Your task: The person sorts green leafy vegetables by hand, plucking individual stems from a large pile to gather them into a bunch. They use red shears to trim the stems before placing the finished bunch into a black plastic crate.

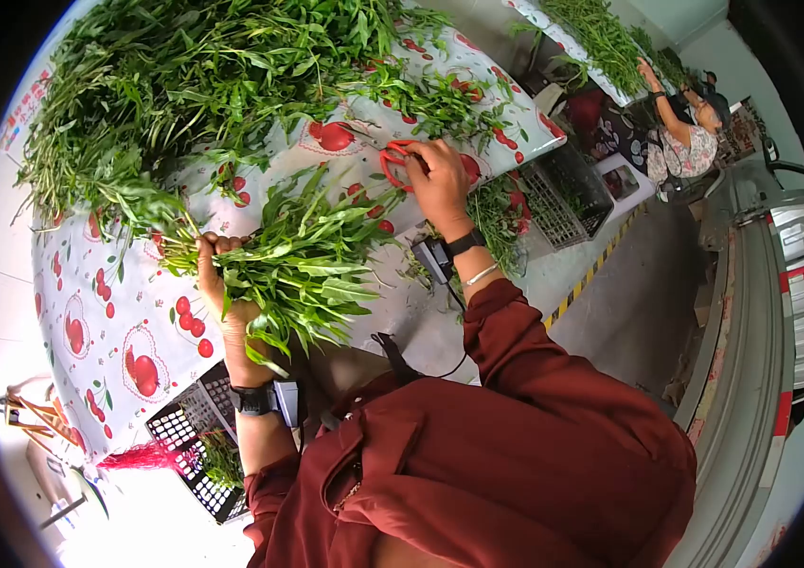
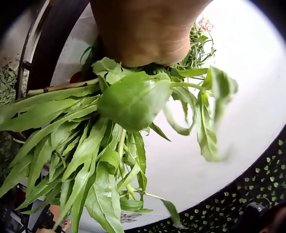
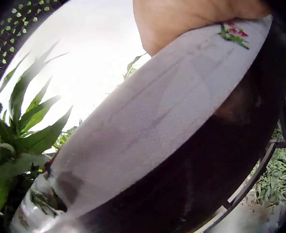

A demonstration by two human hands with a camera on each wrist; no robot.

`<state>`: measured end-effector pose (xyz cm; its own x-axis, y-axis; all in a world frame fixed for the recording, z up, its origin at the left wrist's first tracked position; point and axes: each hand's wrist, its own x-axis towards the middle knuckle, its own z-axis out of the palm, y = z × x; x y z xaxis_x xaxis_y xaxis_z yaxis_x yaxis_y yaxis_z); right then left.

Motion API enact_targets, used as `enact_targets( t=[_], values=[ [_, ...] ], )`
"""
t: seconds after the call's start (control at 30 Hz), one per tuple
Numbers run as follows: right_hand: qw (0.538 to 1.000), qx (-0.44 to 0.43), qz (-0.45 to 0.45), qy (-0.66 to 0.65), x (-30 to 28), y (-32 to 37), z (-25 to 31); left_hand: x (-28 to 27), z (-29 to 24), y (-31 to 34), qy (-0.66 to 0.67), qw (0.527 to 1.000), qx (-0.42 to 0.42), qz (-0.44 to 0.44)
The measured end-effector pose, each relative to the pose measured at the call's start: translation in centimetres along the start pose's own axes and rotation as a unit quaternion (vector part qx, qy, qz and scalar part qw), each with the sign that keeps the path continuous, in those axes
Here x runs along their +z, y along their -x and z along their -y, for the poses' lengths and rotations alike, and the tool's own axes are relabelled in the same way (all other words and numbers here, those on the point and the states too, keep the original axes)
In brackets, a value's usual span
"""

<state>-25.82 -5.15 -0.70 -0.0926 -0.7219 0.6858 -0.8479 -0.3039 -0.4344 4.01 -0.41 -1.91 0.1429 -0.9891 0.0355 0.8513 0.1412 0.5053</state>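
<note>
Two hands are working over one table (image 1: 142,317), whose white cloth is showing red cherries and apples. The left hand (image 1: 222,275) is gripping one leafy bunch (image 1: 312,265), its fingers curling round the stems; the leaves are spreading toward three o'clock of that hand and the stem ends are pointing toward ten. In the left wrist view, broad green leaves are hanging just beside the palm.

The right hand (image 1: 440,187) is grasping one pair of red scissors (image 1: 393,166), fingers curling at the handles, the metal end pointing toward ten o'clock. The scissors are sitting at about one o'clock from the bunch, apart from it.

One big heap (image 1: 203,85) of greens is covering the table toward eleven o'clock, and a smaller scatter (image 1: 440,106) is lying toward twelve. Two dark crates are standing by the table: one (image 1: 563,201) toward two o'clock, one (image 1: 196,440) toward eight, with some greens inside and red strands (image 1: 142,457) beside it. Two wrists are each carrying one strap and one small device.

One other person (image 1: 691,142), wearing a dark cap, is reaching toward greens on a second table (image 1: 568,40) at one o'clock.
</note>
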Motion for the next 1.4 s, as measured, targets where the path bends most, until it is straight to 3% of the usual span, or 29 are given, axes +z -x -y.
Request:
enact_targets(
  t=[0.17,0.3,0.43,0.5,0.57,0.6,0.63,0.7,0.73,0.77,0.83,0.97,1.03,1.1,1.2,1.4],
  values=[
    [1.000,0.004,0.005,0.004,0.0,0.0,-0.1,-0.2,0.0,0.0,0.001,1.000,-0.006,0.022],
    [1.000,-0.017,-0.004,-0.008,0.2,0.0,-0.6,0.7,0.1,0.3,0.018,1.000,-0.003,-0.024],
    [0.952,0.103,0.052,-0.282,-0.7,-1.1,-2.2,0.6,-0.1,0.3,-0.011,0.999,-0.012,-0.037],
    [0.918,0.209,0.077,-0.327,-2.6,-3.1,-3.0,0.3,0.0,0.1,-0.029,0.999,-0.012,-0.039],
    [0.951,0.196,0.074,-0.229,-3.4,-5.5,-4.5,0.6,0.1,0.3,-0.018,0.999,-0.008,-0.032],
    [0.977,0.148,0.077,-0.137,-3.1,-6.6,-5.9,1.0,-0.1,0.5,-0.010,0.999,-0.013,-0.040],
    [0.977,0.145,0.077,-0.134,-2.7,-7.2,-7.1,1.2,-0.1,0.6,-0.001,0.999,-0.017,-0.048],
    [0.989,0.094,0.103,0.050,-2.8,-8.7,-6.4,1.0,0.1,0.6,-0.003,0.999,-0.012,-0.039],
    [0.972,0.144,0.180,0.041,-2.9,-9.5,-6.0,1.0,0.1,0.5,-0.008,1.000,-0.006,-0.030],
    [0.966,0.120,0.206,0.102,-2.1,-10.1,-6.0,1.2,0.1,0.5,-0.013,0.999,0.001,-0.043],
    [0.952,0.124,0.236,0.151,-0.8,-10.1,-6.3,1.3,0.0,0.6,-0.023,0.999,0.000,-0.046],
    [0.963,0.070,0.238,0.102,0.5,-11.4,-10.7,1.1,0.1,0.4,0.001,1.000,0.002,-0.031],
    [0.942,0.254,0.209,-0.070,-0.8,-12.0,-10.5,1.1,0.0,0.5,-0.016,0.999,-0.010,-0.044],
    [0.937,0.261,0.211,-0.099,-2.0,-12.7,-11.2,1.2,0.0,0.6,-0.020,0.999,-0.012,-0.044],
    [0.902,0.368,0.169,-0.153,-4.5,-13.3,-11.3,1.0,0.1,0.6,-0.024,0.999,0.000,-0.041],
    [0.873,0.404,0.171,-0.213,-6.8,-13.6,-12.2,1.2,0.2,0.5,-0.011,0.999,-0.004,-0.043]
  ],
)
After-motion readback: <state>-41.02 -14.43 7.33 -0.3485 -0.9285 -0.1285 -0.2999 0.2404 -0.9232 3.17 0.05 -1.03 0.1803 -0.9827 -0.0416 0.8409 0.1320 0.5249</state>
